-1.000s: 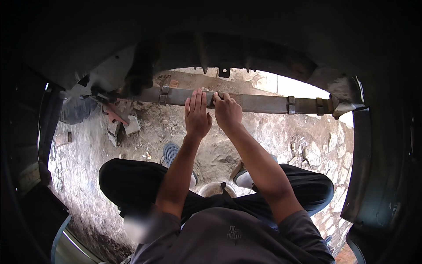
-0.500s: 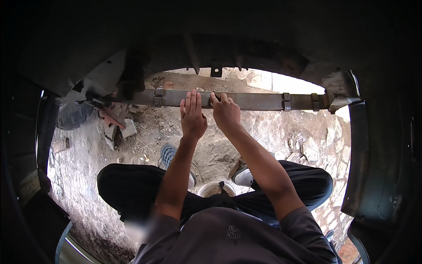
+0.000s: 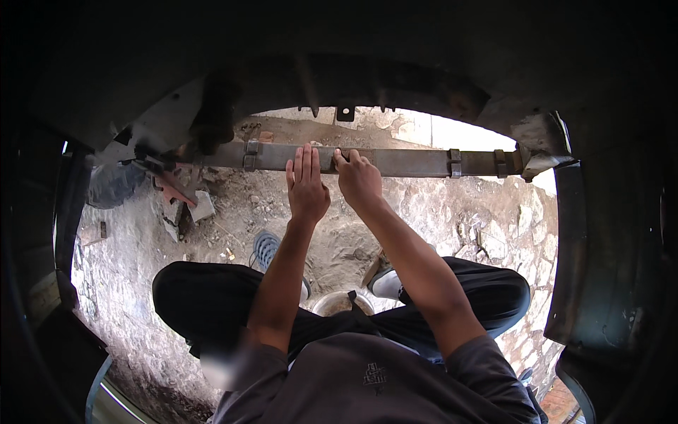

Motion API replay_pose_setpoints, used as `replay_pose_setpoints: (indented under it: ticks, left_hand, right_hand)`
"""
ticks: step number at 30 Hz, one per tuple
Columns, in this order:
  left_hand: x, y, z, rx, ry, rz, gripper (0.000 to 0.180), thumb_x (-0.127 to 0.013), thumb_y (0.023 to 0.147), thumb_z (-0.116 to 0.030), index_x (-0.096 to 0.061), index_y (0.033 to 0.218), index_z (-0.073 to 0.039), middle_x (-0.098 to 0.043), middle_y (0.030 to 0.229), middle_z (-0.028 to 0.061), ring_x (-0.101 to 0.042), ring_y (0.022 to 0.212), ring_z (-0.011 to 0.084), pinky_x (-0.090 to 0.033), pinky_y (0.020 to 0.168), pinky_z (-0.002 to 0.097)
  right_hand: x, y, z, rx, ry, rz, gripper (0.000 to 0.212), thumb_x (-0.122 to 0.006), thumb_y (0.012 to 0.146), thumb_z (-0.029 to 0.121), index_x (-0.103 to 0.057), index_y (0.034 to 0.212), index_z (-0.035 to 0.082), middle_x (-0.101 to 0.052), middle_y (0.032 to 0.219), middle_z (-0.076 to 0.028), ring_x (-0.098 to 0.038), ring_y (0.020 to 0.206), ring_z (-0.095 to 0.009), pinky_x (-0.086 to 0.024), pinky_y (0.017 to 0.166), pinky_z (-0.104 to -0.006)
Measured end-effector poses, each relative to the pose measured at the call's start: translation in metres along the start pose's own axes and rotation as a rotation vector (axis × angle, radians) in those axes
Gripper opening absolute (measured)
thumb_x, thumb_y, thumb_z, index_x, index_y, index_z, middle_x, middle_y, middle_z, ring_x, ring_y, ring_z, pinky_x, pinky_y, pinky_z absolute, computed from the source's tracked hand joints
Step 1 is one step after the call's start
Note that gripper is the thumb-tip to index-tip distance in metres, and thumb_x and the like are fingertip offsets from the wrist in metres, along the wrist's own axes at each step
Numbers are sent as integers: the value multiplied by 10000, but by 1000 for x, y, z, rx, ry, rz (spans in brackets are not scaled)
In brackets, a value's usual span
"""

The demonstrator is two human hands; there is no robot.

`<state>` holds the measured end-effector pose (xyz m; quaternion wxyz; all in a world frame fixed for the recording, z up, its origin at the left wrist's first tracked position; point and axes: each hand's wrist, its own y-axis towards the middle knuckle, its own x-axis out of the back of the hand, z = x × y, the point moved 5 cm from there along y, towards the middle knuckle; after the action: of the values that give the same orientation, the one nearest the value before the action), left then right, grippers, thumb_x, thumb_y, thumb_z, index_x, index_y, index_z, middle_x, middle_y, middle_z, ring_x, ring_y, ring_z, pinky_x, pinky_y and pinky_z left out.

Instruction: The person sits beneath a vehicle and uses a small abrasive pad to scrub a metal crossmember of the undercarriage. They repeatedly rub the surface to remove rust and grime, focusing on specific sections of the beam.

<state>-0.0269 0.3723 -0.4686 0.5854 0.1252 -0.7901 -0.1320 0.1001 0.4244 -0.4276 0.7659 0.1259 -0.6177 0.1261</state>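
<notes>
A long grey metal leaf spring [image 3: 413, 162] runs crosswise in front of me, with metal clips [image 3: 455, 163] wrapped round it at several places. My left hand [image 3: 308, 192] lies on it left of the middle, fingers stretched out and held flat against the metal. Just to the right, my right hand [image 3: 361, 182] presses on the same spring with its fingers curled and the thumb side toward the left hand. Something small and dark shows at those fingertips, too hidden to name.
Dark curved vehicle bodywork [image 3: 575, 247] surrounds me on both sides and overhead. A bracket tab [image 3: 345, 113] hangs beyond the spring. Broken stones [image 3: 202, 206] and a reddish metal piece [image 3: 174, 189] lie at the left. A round pan [image 3: 327, 304] sits between my feet.
The whole view has shifted very slightly, moving the scene a little to the left. Both hands keep their places on the leaf spring, with hardly any change in their grip.
</notes>
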Motion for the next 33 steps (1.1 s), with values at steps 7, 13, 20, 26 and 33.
replay_pose_setpoints:
  ticks: [7, 13, 20, 26, 33]
  left_hand:
    - [-6, -2, 1, 23, -10, -16, 875, -613, 877, -112, -303, 1686, 11, -271, 1779, 188, -217, 1672, 324, -115, 1360, 541]
    - [-6, -2, 1, 18, -6, -7, 900, -637, 884, -134, -277, 1696, 9, -258, 1783, 187, -200, 1676, 326, -102, 1361, 542]
    - [-5, -1, -1, 33, -15, -7, 930, -666, 879, -153, -261, 1701, 5, -247, 1785, 182, -193, 1677, 321, -98, 1361, 541]
    - [-6, -2, 5, 13, -19, -35, 929, -673, 872, -157, -274, 1694, 10, -263, 1779, 184, -202, 1672, 331, -101, 1359, 542]
    - [-5, 0, 0, 25, -69, -47, 934, -699, 871, -162, -285, 1693, -4, -271, 1775, 176, -213, 1668, 326, -109, 1357, 539]
  right_hand:
    - [5, -36, 4, 46, -35, 11, 451, -570, 1037, 169, -658, 1477, 126, -675, 1190, -122, -717, 1119, -295, -623, 893, -429]
    - [6, 3, 8, 8, -29, 41, 446, -566, 1047, 188, -656, 1480, 125, -681, 1175, -124, -719, 1123, -300, -619, 914, -427]
    - [1, -11, 9, 8, -40, 15, 440, -575, 1064, 217, -651, 1492, 152, -687, 1173, -120, -722, 1127, -298, -615, 907, -435]
    - [7, -6, 11, 10, -60, 11, 438, -584, 1052, 214, -667, 1478, 153, -693, 1194, -120, -730, 1119, -290, -610, 888, -426]
    - [9, 1, 9, -19, -35, 14, 448, -586, 1060, 230, -657, 1494, 140, -697, 1219, -125, -736, 1106, -303, -612, 899, -432]
